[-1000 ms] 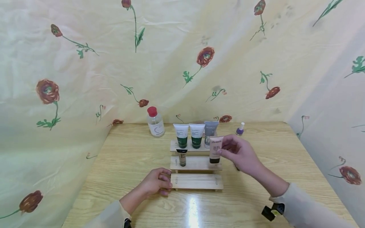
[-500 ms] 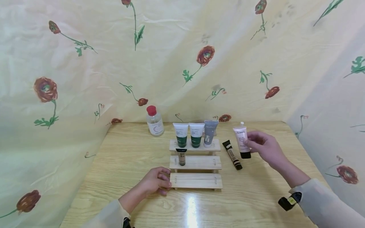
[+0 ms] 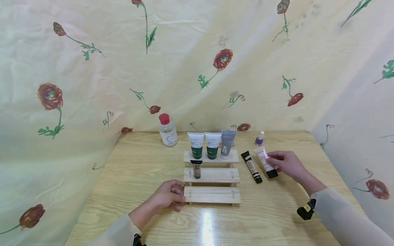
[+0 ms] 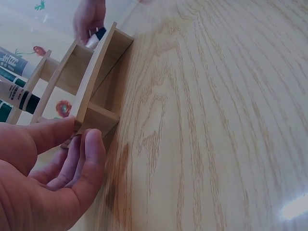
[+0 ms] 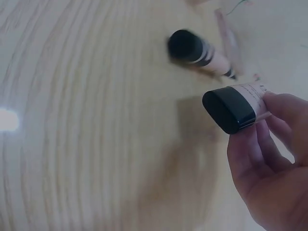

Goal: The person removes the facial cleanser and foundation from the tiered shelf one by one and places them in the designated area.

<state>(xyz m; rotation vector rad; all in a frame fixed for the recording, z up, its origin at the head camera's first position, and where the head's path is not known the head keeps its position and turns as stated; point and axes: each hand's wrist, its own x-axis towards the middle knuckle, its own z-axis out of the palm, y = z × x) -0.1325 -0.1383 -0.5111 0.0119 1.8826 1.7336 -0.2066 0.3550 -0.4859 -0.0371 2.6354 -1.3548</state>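
Observation:
Between thumb and fingers, my right hand [image 3: 287,165] pinches a pink BB cream tube [image 3: 264,160] with a black cap [image 5: 231,109], tilted close over the table right of the stand. Beside it lies a slim tube with black ends [image 3: 251,167]. My left hand [image 3: 168,195] grips the left end of the lowest step of a three-step wooden stand [image 3: 212,195]; in the left wrist view its thumb and fingers [image 4: 94,159] pinch the board's corner. A small black-topped tube [image 3: 197,169] stands on the middle step.
On the top step stand two white-and-green tubes [image 3: 196,145] and a grey tube [image 3: 227,143]. A red-capped clear bottle [image 3: 168,131] is at the back left. Behind the pink tube is a purple nail polish bottle [image 3: 259,139]. A floral cloth [image 3: 172,68] hangs behind the table.
My right hand has carried the pink tube from over the middle step rightward, past the slim tube, then lowered and tilted it toward the table. My left hand stays on the stand.

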